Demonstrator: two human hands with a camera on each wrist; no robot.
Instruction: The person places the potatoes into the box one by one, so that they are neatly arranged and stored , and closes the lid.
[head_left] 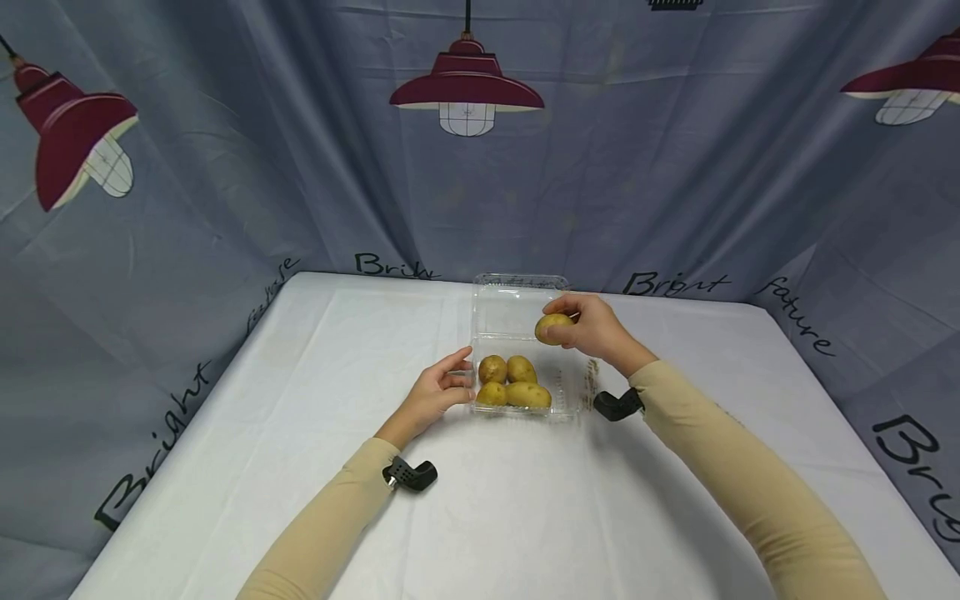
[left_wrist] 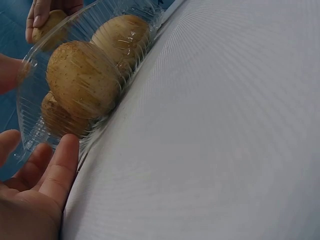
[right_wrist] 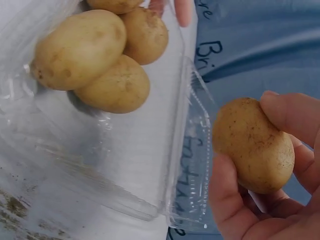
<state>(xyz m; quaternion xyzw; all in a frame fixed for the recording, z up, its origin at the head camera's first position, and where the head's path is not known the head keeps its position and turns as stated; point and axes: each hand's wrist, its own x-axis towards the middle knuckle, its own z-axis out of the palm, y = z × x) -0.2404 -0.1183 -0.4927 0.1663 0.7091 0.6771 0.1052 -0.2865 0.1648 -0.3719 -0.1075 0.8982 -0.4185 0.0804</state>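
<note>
A clear plastic clamshell box point(head_left: 566, 379) stands on the white table with its lid point(head_left: 513, 310) folded back. Several potatoes point(head_left: 528, 395) lie in the left part of its base. My right hand point(head_left: 596, 329) holds another potato point(right_wrist: 253, 145) between thumb and fingers, raised over the right side of the box near the lid hinge. At the box's left wall is my left hand point(head_left: 437, 390), its fingers loosely extended and the fingertips right at the plastic. In the left wrist view those fingers point(left_wrist: 62, 165) lie beside the ribbed wall, with potatoes showing through it.
Brown dirt smudges point(head_left: 591, 382) mark the tablecloth point(head_left: 360, 358) just right of the box. A grey-blue curtain point(head_left: 600, 167) printed with lamps and lettering hangs behind the table's far edge. Black camera mounts point(head_left: 411, 475) sit on both wrists.
</note>
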